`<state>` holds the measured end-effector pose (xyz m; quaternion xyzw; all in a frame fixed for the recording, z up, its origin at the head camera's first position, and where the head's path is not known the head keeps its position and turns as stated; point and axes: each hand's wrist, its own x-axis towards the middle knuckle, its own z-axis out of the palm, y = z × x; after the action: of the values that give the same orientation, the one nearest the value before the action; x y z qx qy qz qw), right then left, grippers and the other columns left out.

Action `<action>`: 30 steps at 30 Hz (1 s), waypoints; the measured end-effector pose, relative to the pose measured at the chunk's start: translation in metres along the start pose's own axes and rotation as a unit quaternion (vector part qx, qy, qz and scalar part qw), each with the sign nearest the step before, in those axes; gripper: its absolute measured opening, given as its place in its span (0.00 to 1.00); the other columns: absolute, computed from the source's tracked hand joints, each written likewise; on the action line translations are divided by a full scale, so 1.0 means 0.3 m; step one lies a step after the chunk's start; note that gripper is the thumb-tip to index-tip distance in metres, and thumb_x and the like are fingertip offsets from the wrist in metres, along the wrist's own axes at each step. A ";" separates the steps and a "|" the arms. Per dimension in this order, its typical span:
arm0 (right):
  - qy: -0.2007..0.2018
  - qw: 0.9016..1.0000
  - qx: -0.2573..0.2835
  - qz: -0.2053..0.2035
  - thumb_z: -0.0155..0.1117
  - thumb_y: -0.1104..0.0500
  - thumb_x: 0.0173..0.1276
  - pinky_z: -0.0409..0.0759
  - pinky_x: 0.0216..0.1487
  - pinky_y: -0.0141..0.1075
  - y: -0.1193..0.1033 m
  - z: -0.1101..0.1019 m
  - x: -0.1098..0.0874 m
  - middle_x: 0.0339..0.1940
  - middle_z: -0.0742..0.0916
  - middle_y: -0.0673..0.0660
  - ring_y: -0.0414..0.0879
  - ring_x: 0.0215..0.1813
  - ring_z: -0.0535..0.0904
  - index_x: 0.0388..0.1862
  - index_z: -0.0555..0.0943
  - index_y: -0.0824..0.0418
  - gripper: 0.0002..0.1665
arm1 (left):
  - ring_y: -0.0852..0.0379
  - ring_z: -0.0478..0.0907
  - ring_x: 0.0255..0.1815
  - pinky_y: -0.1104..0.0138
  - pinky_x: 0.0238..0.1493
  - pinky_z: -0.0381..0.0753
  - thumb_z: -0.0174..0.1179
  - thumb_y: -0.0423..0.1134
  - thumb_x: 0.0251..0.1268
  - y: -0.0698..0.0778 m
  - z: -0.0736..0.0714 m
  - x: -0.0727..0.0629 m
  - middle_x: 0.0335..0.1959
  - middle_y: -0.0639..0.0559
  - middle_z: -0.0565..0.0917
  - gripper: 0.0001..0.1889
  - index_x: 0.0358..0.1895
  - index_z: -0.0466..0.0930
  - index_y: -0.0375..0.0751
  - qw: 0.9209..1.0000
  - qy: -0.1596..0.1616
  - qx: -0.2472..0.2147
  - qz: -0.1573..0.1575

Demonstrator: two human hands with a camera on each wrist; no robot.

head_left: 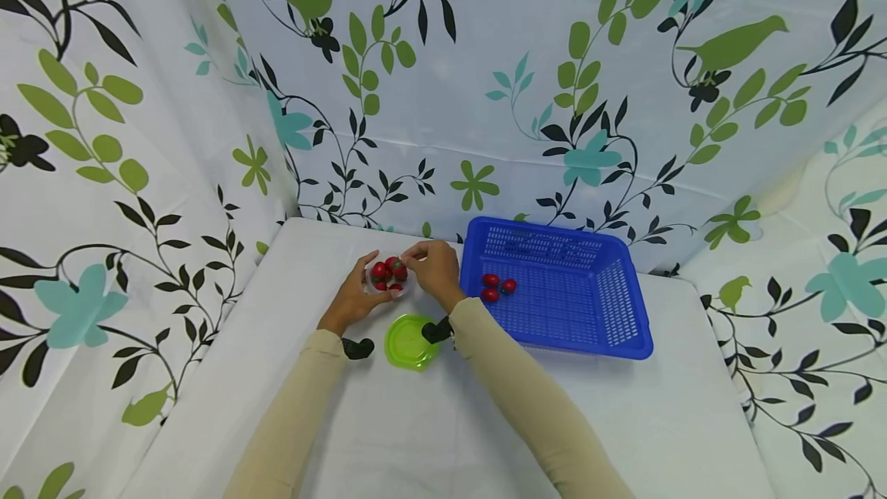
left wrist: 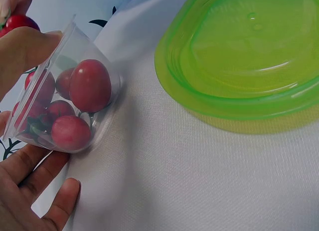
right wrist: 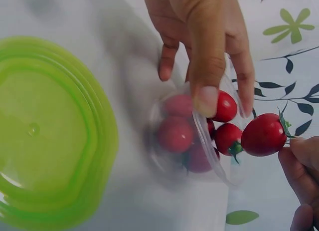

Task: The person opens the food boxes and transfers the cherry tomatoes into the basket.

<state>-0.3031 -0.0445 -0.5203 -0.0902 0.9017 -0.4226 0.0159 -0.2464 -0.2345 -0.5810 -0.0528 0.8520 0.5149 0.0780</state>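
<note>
Cloth [head_left: 145,83] printed with leaves and birds hangs at the left and runs across the back, behind a white table [head_left: 416,437]. Left of centre, the left hand [head_left: 352,299] is curled round a clear cup [left wrist: 84,46], its thumb against the rim and its fingers along the outside. Several red tomatoes [left wrist: 89,86] lie in the cup. Nearer the person, just beside the cup, a green lid [head_left: 410,341] rests on the table. Next, the right hand [head_left: 436,272] has its fingertips drawn narrow, pinching a single tomato [right wrist: 263,135] by the stalk [right wrist: 286,125] at the mouth of the cup; whether it touches those inside I cannot tell. Farther right stands a blue basket [head_left: 554,306], with three more tomatoes [head_left: 490,280] near one another in its left part.
</note>
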 end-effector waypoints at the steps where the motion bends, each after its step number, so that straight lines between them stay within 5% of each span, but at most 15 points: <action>1: 0.003 1.000 0.002 -0.006 0.75 0.55 0.72 0.84 0.48 0.40 0.001 -0.008 0.001 0.35 0.93 0.46 0.44 0.45 0.87 0.36 0.94 0.49 0.04 | 0.31 0.54 0.86 0.37 0.84 0.58 0.77 0.53 0.63 0.000 0.000 0.001 0.89 0.41 0.52 0.55 0.87 0.48 0.60 1.000 0.000 0.000 0.000; 30: 0.023 0.999 0.038 -0.010 0.76 0.56 0.71 0.84 0.44 0.39 0.015 -0.169 0.011 0.40 0.94 0.51 0.47 0.47 0.86 0.39 0.93 0.53 0.03 | 0.31 0.55 0.86 0.37 0.84 0.59 0.77 0.53 0.63 -0.011 0.009 0.012 0.88 0.42 0.53 0.56 0.87 0.48 0.60 1.000 0.003 0.010 0.003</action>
<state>-0.3122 -0.0037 -0.4908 -0.0883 0.8840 -0.4590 -0.0055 -0.2493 -0.2337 -0.5858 -0.0513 0.8577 0.5062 0.0747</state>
